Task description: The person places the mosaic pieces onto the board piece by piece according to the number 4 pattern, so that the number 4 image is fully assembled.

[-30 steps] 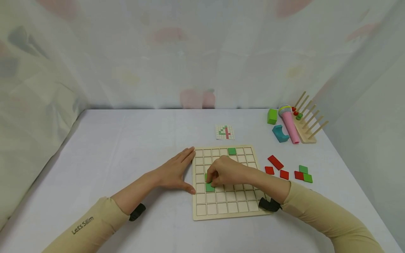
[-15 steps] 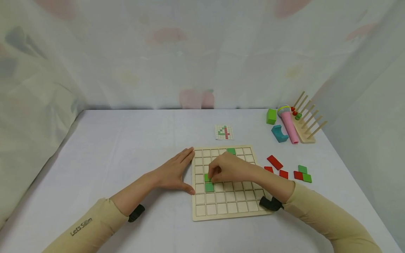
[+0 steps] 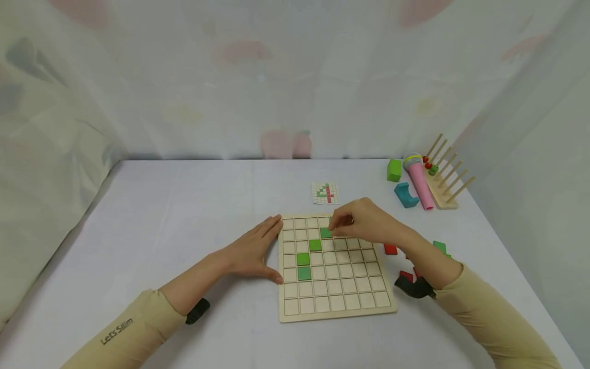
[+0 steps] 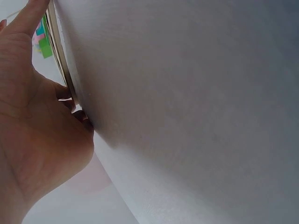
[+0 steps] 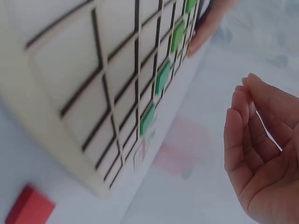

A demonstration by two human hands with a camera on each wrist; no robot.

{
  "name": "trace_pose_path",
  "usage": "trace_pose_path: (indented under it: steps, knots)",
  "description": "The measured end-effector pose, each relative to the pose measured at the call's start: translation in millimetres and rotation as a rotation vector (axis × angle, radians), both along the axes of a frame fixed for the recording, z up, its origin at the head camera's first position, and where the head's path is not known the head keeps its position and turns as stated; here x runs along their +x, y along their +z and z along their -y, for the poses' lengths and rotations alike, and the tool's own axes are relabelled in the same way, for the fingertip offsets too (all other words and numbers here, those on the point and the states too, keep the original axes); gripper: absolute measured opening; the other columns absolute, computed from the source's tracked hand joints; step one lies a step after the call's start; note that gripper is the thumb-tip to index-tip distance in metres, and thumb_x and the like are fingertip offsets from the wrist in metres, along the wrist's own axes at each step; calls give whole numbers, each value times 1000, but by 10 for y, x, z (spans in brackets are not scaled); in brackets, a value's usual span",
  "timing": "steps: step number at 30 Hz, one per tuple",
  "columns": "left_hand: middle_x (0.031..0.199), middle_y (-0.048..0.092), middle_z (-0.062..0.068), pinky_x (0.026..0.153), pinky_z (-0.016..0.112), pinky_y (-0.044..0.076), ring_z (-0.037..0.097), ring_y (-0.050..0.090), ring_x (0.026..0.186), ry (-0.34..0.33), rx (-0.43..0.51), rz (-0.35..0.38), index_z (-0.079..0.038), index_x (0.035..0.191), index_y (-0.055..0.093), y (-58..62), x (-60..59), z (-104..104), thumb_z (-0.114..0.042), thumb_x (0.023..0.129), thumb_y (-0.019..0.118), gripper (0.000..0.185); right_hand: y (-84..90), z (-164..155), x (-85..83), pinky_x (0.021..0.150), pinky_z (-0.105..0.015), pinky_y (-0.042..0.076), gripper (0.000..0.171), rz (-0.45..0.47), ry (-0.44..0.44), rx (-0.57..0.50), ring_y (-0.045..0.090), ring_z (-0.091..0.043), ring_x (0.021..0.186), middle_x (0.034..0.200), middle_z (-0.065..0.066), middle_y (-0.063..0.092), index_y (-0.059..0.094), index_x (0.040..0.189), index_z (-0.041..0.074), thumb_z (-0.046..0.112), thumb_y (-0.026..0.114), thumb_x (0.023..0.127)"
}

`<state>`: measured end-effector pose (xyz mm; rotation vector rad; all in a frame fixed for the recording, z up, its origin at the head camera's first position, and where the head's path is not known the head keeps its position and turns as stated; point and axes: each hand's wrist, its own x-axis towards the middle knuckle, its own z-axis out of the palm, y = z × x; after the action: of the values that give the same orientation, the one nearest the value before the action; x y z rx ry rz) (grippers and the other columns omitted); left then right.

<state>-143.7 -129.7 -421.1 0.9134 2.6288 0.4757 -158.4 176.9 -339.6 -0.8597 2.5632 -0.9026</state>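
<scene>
A small flat green square wooden tile [image 3: 325,232] lies in the upper rows of the pale gridded wooden board [image 3: 335,310] on the desk, touched by the curled fingertips of the right hand [image 3: 364,222]; whether it is pinched cannot be told. Judged light, stiff and smooth, it is best taken by its edges. The board's left rim is steadied by the flat, released left hand [image 3: 252,249].

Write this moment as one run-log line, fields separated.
left hand: flat, touches grid board edge | right hand: fingers curled at green tile | spare red tile beside

Head view overhead; wrist views close, sharing grid board [image 3: 335,266].
</scene>
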Motion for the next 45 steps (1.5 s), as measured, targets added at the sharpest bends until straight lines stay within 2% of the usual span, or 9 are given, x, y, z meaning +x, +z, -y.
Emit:
trace_pose_path:
  steps: [6,12,21,29,37,45]
  knots:
    - [169,2,12,126,52,19,35,5,157,2,-3,11,-4,159,9,-2,2,6,-72,66,77,134,32,-244,-24,68,-22,53,3,-10,-63,34,64,-9,74,83,3,75,76,90,20,20,73,89]
    - [169,1,12,126,52,20,35,5,157,0,-10,7,-4,159,8,-9,-5,17,-73,66,76,134,16,-547,-79,68,-23,53,6,-22,-115,72,64,-10,77,86,7,74,76,94,18,21,73,90]
    - [169,0,11,125,54,20,35,4,157,11,-11,9,-6,160,8,-16,-9,22,-74,66,75,134,68,-997,-57,66,-22,53,14,21,-183,90,66,-11,78,88,-1,75,74,102,12,21,72,90]
    - [169,0,10,126,53,20,34,4,157,6,-12,7,-7,160,8,-14,-8,16,-74,66,75,134,17,-1455,-15,73,-20,54,21,94,-186,147,62,-4,82,90,3,69,72,107,13,24,73,90]
    - [169,-1,11,126,52,19,35,3,157,4,-19,8,-7,160,7,-6,-17,9,-74,66,75,134,-70,-1822,-6,72,-20,54,22,173,-185,163,61,-5,84,94,-1,67,70,110,11,21,71,90]
    - [169,-1,11,126,53,19,35,4,157,2,-20,14,-6,160,7,-6,-15,10,-74,66,75,135,-159,-2005,-5,75,-21,55,23,272,-167,164,59,-9,93,105,-8,65,68,113,9,13,68,90]
